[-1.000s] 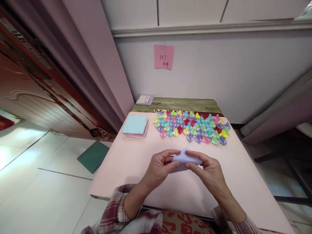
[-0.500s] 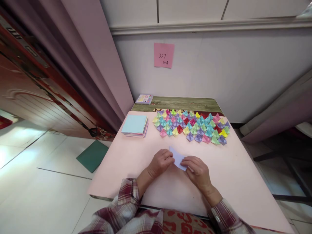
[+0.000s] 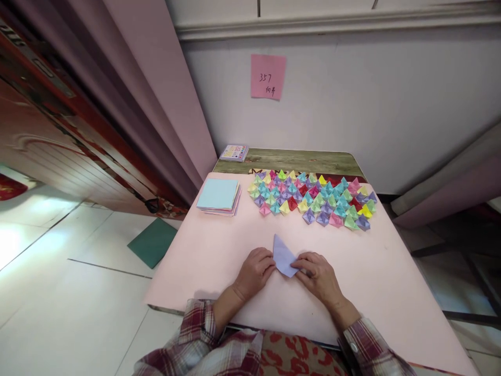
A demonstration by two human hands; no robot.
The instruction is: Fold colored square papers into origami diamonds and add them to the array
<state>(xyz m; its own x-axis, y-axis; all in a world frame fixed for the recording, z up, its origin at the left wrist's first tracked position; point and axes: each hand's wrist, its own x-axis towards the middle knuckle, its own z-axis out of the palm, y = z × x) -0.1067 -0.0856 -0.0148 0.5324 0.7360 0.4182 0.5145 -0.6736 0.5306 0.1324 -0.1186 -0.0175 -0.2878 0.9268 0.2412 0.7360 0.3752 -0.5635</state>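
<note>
A folded sheet of lilac origami paper is held just over the pink tabletop, one pointed corner directed away from me. My left hand pinches its left edge between thumb and fingers. On the other side, my right hand grips the right corner, with the fingertips covering part of it. Beyond both hands stand rows of small folded paper pieces in many colours, peaks upward. A stack of square paper lies at the back left, light blue on top.
The pink-covered table has a wood-patterned strip at its far end, where a small printed packet lies. A pink note is stuck to the wall. On the floor at left is a dark green square.
The lilac paper is turned and shows a sharper, larger pointed shape. Both hands still hold it, the left slightly lower. The camera view has shifted a little.
</note>
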